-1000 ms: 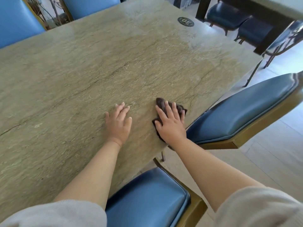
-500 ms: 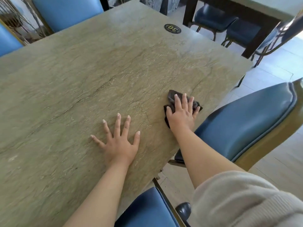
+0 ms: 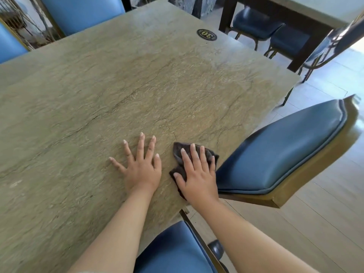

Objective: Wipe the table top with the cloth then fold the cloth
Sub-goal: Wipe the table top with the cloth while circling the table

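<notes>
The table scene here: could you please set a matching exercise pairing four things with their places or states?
Things:
1. cloth
2. left hand
3. round number plate
4. blue chair

States:
A. flat on bare table top, fingers spread
B. pressed under the right hand
C. beside the table's right edge
D. near the table's far corner

Pairs: 1-B, 2-A, 3-D, 4-C

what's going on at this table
A person is wiping the stone table top. The right hand presses flat on a dark, crumpled cloth near the table's edge, beside a blue chair. The left hand rests flat on the bare surface next to it, fingers spread. The cloth is not folded yet.
</notes>
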A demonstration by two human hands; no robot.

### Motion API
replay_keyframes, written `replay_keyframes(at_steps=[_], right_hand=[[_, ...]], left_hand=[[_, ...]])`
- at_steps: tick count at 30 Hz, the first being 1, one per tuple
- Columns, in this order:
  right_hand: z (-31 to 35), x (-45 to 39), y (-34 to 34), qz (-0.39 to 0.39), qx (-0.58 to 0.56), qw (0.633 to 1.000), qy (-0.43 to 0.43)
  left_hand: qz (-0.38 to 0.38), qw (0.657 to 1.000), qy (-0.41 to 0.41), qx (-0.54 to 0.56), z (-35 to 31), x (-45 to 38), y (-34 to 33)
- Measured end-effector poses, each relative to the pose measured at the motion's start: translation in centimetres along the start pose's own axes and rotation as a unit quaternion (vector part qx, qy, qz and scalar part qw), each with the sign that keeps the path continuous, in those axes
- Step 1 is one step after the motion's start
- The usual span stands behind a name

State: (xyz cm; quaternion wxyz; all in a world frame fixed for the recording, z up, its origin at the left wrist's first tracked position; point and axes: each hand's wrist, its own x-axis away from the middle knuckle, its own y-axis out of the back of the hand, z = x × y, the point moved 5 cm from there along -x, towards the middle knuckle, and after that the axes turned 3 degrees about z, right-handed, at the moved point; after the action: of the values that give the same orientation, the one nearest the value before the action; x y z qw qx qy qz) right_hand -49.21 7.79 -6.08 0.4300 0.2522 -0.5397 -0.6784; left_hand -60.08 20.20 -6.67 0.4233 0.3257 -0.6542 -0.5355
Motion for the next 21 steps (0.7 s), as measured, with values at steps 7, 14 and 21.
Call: replay_keyframes(at_steps=[7, 14, 21], right_hand=[[-3.4, -7.9, 1.8, -0.001, -0.027, 0.996, -0.088], [-2.6, -13.6, 2.7, 0.016, -0.031, 0.996, -0.086], [1.0, -5.9, 1.8, 0.078, -0.107, 0.98, 0.15]], left_hand=[[-0.006, 1.0, 0.002, 0.011, 0.2, -0.1, -0.2], [-0.031, 0.999, -0.004, 0.03, 0.3, -0.2, -0.3], [-0.042, 0.993, -0.01, 0.112, 0.7, -0.2, 0.1]])
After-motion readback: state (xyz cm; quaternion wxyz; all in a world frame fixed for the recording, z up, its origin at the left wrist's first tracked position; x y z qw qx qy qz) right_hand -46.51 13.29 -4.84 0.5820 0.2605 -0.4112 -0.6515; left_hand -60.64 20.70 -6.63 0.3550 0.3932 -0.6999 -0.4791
